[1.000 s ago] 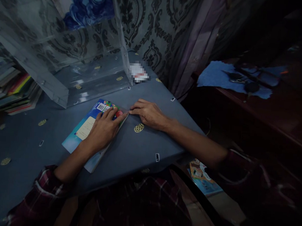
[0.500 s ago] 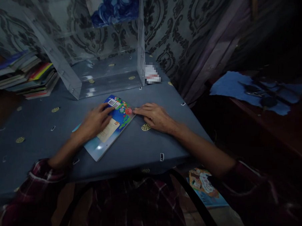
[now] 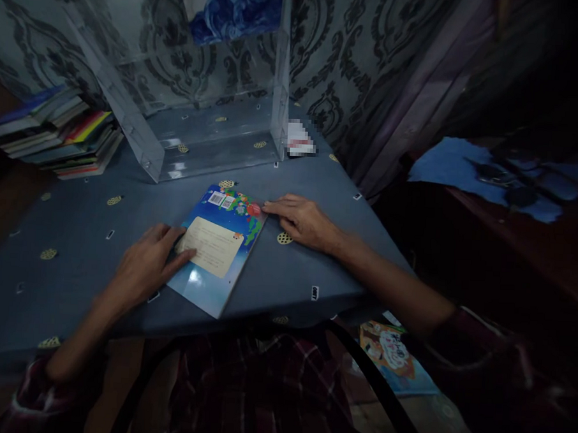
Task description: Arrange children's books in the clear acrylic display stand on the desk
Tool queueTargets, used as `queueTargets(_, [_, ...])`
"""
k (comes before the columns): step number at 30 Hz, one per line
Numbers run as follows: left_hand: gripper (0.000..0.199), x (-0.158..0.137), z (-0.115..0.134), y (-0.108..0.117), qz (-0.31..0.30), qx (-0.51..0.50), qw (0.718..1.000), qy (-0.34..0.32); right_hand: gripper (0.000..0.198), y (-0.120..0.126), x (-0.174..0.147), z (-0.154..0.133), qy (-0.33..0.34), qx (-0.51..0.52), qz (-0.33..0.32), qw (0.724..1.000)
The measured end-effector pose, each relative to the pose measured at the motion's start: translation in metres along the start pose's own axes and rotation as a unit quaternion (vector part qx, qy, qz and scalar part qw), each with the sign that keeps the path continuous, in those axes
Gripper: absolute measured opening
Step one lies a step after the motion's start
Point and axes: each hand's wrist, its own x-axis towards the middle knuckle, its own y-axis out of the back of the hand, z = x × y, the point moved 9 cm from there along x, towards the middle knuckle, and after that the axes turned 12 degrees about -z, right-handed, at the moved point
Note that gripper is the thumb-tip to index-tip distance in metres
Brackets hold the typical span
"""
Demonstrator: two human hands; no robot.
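Observation:
A blue book (image 3: 216, 239) lies flat on the cloth-covered table, turned at a slant, with a barcode, a cream text panel and coloured sea-life drawings on its cover. My left hand (image 3: 150, 258) rests along its left edge. The thumb lies over the cover and the fingers are apart from it, not closed around the book. At the book's upper right corner is my right hand (image 3: 308, 224), index finger stretched out and its tip at the edge, the other fingers partly curled beneath.
Behind the book stands a clear acrylic stand (image 3: 150, 153). A stack of books (image 3: 76, 137) is at the left, and a blurred white item (image 3: 299, 140) sits by the stand. Right of the table, blue cloth (image 3: 449, 163) carries dark objects. Another book (image 3: 392, 358) lies below the table edge.
My left hand has slid off the cover's middle to the left edge, uncovering the text panel. The book has turned slightly. My right hand stays near the same corner. The view shifted a little.

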Motion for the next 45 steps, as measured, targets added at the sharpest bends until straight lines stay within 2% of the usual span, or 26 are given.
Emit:
queueTargets(2, [0.064,-0.016,0.003,-0.009,-0.013,0.000,0.999,-0.035,0.050,0.000,0.000,0.001,0.001,0.010,0.002,1.000])
queueTargets(5, [0.097,-0.044,0.016,-0.025,-0.006,0.021,0.993,-0.117,0.050,0.000,-0.001,0.001,0.003,0.022,0.005,1.000])
queueTargets(7, [0.110,-0.058,0.027,-0.039,-0.010,0.039,0.987,-0.154,0.048,0.001,-0.001,0.001,0.005,0.024,0.006,1.000])
queueTargets(9, [0.106,-0.065,0.038,-0.051,-0.011,0.061,0.985,-0.159,0.047,0.001,-0.001,0.000,0.007,0.027,0.005,1.000])
queueTargets(12, [0.089,-0.066,0.049,-0.058,0.019,0.092,0.984,-0.150,0.047,0.001,0.000,-0.002,0.009,0.033,0.004,0.999])
queueTargets(15, [0.072,-0.067,0.056,-0.050,0.068,0.082,0.981,-0.163,0.048,0.001,0.000,-0.005,0.017,0.030,0.007,0.999])
queueTargets(19, [0.052,-0.071,0.054,-0.026,0.110,0.027,0.975,-0.192,0.047,0.003,0.001,-0.011,0.027,0.016,0.004,0.999])
queueTargets(22, [0.059,-0.068,0.055,-0.022,0.081,0.038,0.976,-0.200,0.047,0.004,0.001,-0.013,0.023,0.013,0.001,1.000])
queueTargets(25, [0.085,-0.064,0.058,-0.034,0.035,0.095,0.976,-0.191,0.045,0.005,0.001,-0.013,0.021,0.011,-0.002,1.000])
queueTargets(27, [0.093,-0.063,0.060,-0.045,0.012,0.127,0.976,-0.174,0.043,0.006,0.001,-0.015,0.026,0.009,0.000,1.000])
queueTargets(32, [0.075,-0.068,0.067,-0.055,0.009,0.146,0.981,-0.131,0.041,0.007,0.002,-0.018,0.037,0.020,-0.002,0.999])
queueTargets(36, [0.064,-0.074,0.074,-0.043,0.036,0.129,0.981,-0.138,0.041,0.007,0.001,-0.018,0.037,0.026,-0.012,0.999])
queueTargets(39, [0.066,-0.078,0.071,-0.024,0.077,0.080,0.982,-0.156,0.044,0.008,-0.001,-0.019,0.046,0.052,-0.029,0.997])
queueTargets(42, [0.064,-0.080,0.058,0.002,0.120,-0.007,0.981,-0.155,0.046,0.009,-0.001,-0.020,0.062,0.074,-0.030,0.995])
queueTargets(45, [0.054,-0.076,0.041,0.024,0.130,-0.063,0.981,-0.128,0.045,0.009,0.000,-0.019,0.069,0.077,-0.006,0.995])
